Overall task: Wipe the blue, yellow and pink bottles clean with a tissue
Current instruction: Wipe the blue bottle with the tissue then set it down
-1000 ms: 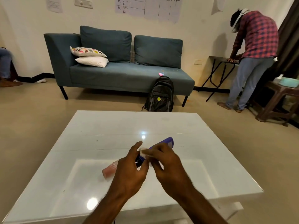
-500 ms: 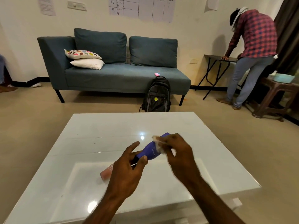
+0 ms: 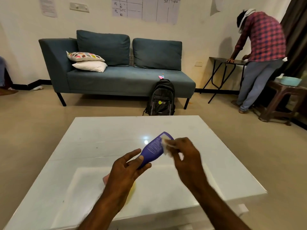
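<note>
**Blue bottle mid-wipe, held above the table**

The blue bottle [image 3: 153, 149] is held in the air over the white glossy table [image 3: 99, 146], tilted, its broad end up and away from the wearer. Its narrow lower end is pinched between thumb and fingers of the left hand [image 3: 123, 170]. A white tissue [image 3: 166, 146] is pressed against the bottle's upper right side by the curled fingers of the right hand [image 3: 184, 153], which is motion-blurred.

A pink bottle [image 3: 105, 178] and a yellow bottle [image 3: 132, 188] are glimpsed on the table below the left hand, mostly hidden by it.

Risk, as judged: the bottle is gripped only at its narrow end, so a firm stroke near the far end could lever it out of the pinch and drop it onto the bottles beneath. The thin tissue could also bunch or tear.

Against the frame half a second back: the bottle is angled more steeply, more of its printed side is shown, and the tissue hand is found slightly higher along it.
</note>
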